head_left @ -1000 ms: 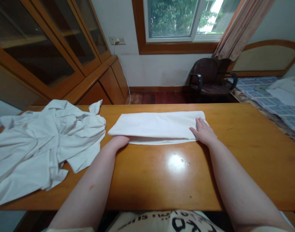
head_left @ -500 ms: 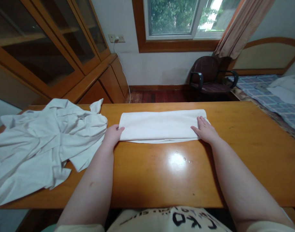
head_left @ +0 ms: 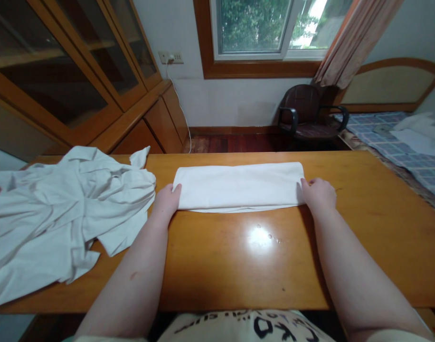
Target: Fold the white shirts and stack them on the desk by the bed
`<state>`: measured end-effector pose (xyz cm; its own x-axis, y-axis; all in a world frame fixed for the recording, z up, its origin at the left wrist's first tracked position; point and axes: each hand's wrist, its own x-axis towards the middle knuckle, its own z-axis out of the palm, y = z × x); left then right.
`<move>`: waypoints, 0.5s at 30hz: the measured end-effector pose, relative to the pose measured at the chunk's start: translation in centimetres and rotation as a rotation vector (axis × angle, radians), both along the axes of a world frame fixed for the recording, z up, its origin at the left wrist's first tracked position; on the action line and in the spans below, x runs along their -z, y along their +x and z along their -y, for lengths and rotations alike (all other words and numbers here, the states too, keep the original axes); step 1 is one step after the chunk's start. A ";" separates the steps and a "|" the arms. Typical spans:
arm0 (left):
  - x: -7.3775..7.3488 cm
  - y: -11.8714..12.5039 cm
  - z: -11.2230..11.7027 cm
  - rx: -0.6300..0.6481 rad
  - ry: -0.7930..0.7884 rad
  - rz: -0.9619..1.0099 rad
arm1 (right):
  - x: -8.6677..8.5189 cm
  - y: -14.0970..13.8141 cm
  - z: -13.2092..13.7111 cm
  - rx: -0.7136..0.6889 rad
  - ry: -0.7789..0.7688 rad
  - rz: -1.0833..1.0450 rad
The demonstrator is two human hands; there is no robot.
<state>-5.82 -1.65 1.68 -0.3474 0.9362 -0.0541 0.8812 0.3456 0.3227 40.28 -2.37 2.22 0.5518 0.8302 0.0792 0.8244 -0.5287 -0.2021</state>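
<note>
Gripping both ends of a folded cloth (head_left: 239, 187) with left hand (head_left: 166, 199) and right hand (head_left: 319, 195), holding it lengthwise left to right; wearing a shirt (head_left: 221, 327) with partly legible lettering.

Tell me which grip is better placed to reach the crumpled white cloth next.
Left, I'd judge: the left grip sits at the left end of the folded white cloth, close beside the crumpled white cloth. The right grip is at the opposite end, much farther away.
</note>
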 end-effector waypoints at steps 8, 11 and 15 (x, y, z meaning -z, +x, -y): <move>0.1 -0.3 -0.2 -0.020 0.012 0.051 | 0.0 0.8 -0.1 0.001 -0.176 -0.091; 0.1 -0.5 -0.4 -0.030 -0.006 0.094 | 0.3 0.7 -0.2 -0.016 -0.216 -0.092; 0.5 -1.2 -0.7 -0.029 -0.011 0.106 | 0.5 0.8 -0.3 -0.003 -0.183 -0.095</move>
<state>-6.99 -0.92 1.20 -0.3658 0.9251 -0.1020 0.8321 0.3742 0.4094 41.12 -2.10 1.68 0.5469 0.8277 -0.1259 0.8079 -0.5612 -0.1797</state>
